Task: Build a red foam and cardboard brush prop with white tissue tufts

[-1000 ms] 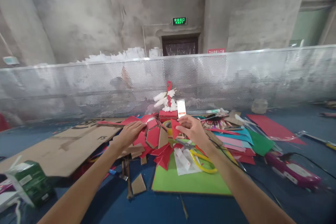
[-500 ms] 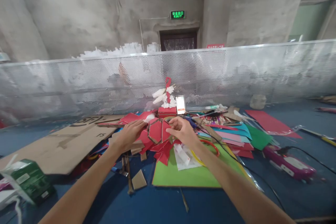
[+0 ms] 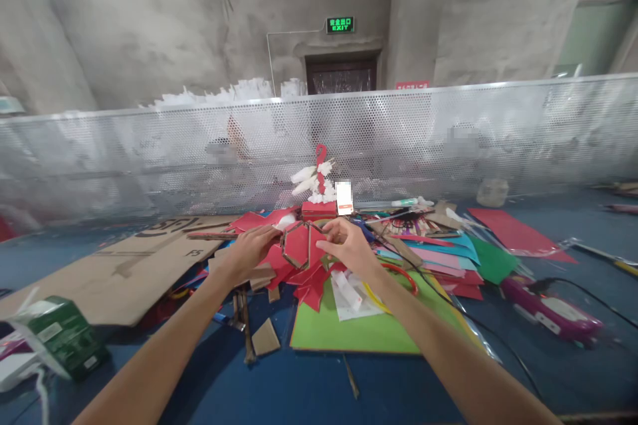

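Note:
A red six-sided piece with brown cardboard edges [image 3: 298,246] is held up between my two hands, over a heap of red scraps [image 3: 310,289]. My left hand [image 3: 253,249] grips its left edge, fingers bent together. At its right side my right hand [image 3: 343,242] pinches the edge between thumb and fingers. Just behind stands a white figure with a red curved neck [image 3: 321,179] on a red block [image 3: 319,210]. Beside it a lit phone [image 3: 344,199] stands upright.
Brown cardboard [image 3: 119,272] lies at left, near a green box [image 3: 67,339]. A green board [image 3: 349,339] lies under my right forearm. Coloured sheets [image 3: 443,255] and a purple device [image 3: 551,309] with a black cable are at right. A perforated metal screen [image 3: 409,146] runs behind.
The view has shifted slightly. Both hands keep their hold on the red piece, which looks tilted a little differently.

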Motion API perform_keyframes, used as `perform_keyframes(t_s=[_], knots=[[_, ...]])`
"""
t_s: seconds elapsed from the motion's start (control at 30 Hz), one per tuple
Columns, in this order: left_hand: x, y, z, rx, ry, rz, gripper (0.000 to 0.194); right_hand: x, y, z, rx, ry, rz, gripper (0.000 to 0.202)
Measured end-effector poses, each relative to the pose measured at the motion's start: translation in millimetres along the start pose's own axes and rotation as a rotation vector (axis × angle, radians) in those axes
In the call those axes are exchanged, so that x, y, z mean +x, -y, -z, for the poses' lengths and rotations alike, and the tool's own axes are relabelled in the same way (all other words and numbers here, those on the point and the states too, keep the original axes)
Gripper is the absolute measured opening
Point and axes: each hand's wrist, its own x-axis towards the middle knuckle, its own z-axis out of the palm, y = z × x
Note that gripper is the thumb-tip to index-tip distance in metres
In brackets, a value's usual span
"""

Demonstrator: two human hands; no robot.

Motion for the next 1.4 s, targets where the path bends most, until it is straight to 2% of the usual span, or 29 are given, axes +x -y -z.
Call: perform_keyframes(t_s=[0.4,0.6,0.67,0.83,0.97,1.07,1.17,1.33,1.4], knots=[[0.5,1.5,-0.2,-0.072,-0.03,0.004,0.032,0.4,1.9,-1.0,0.042,0.0,-0.037,0.037],[3.5,9.4,-3.9,-0.022,-0.001,0.125,0.031,4.5,3.7,20.5,0.135,-0.067,-0.132,0.031],[2.7,15.9,-6.4,-0.002,0.018,0.182,0.032,5.4,1.9,29.3,0.135,-0.013,-0.181,0.031],[-1.9,33.2,-13.5,-0.064,0.072,0.28,0.033,-0.1,-8.7,31.9,-0.15,0.332,-0.263,0.024],[-2.9,36.9,-16.6,-0.124,0.087,0.298,0.036,-8.7,-18.4,16.7,-0.419,0.442,-0.23,0.012],[-3.2,32.7,-14.9,-0.094,0.096,0.284,0.039,-12.1,-23.3,9.0,-0.649,0.439,-0.152,0.011],[-3.9,29.3,-13.4,-0.018,0.124,0.293,0.04,-11.1,-20.4,12.2,-0.78,0.406,-0.065,0.012],[-5.5,31.8,-16.3,0.007,0.158,0.295,0.039,-4.6,4.1,38.2,-0.909,0.247,-0.033,0.009],[-6.0,32.8,-17.7,-0.004,0.155,0.299,0.038,-3.5,12.3,49.4,-1.009,0.2,-0.052,0.014]])
